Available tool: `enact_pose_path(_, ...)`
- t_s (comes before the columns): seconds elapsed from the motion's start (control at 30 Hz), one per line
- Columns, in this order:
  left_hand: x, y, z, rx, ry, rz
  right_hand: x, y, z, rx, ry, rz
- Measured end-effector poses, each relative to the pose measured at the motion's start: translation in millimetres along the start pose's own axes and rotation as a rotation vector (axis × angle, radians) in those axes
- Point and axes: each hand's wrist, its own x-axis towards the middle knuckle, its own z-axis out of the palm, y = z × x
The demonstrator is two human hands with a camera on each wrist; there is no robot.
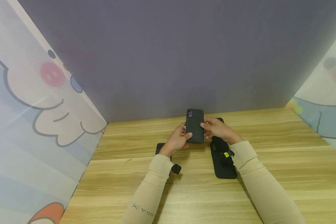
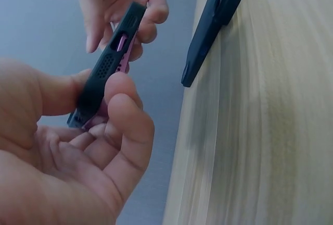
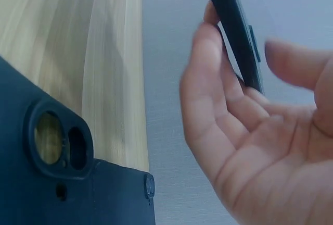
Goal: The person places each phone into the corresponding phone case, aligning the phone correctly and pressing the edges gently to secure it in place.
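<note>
A pink phone (image 2: pixel 124 62) sits partly in a black phone case (image 1: pixel 195 127), raised above the table near the back panel. The back of the case faces up in the head view, its camera cutout at the upper left. My left hand (image 1: pixel 177 140) pinches the lower left corner, thumb on the case back and curled fingers on the phone side. My right hand (image 1: pixel 217 128) holds the right edge, fingers curled behind. In the right wrist view its thumb stands slightly off the case edge. Whether the phone is fully seated cannot be seen.
Below my right wrist lies a black phone case (image 1: pixel 224 166), with another dark case (image 1: pixel 220 119) beyond it, partly hidden. A further dark case (image 1: pixel 159 147) lies under my left wrist. A grey panel (image 1: pixel 168 62) rises along the back edge of the wooden table (image 1: pixel 117 183).
</note>
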Motion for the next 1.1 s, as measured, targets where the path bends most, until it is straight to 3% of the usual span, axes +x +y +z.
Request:
enact_pose_path(0.2,-1.1,0.6,4.7,0.055,-0.056,0.034,0.7,2.0,-4.1,0.034,0.131,0.036)
enact_pose_path(0.5,1.9,-3.3,4.9,0.070,-0.089,0.061,-0.6,4.5,-5.1,0.046,0.249,0.015)
enact_pose_path(1.1,0.4,-2.1,6.2,0.092,-0.137,0.087,-2.9,5.1,-8.6,0.098,0.265,0.047)
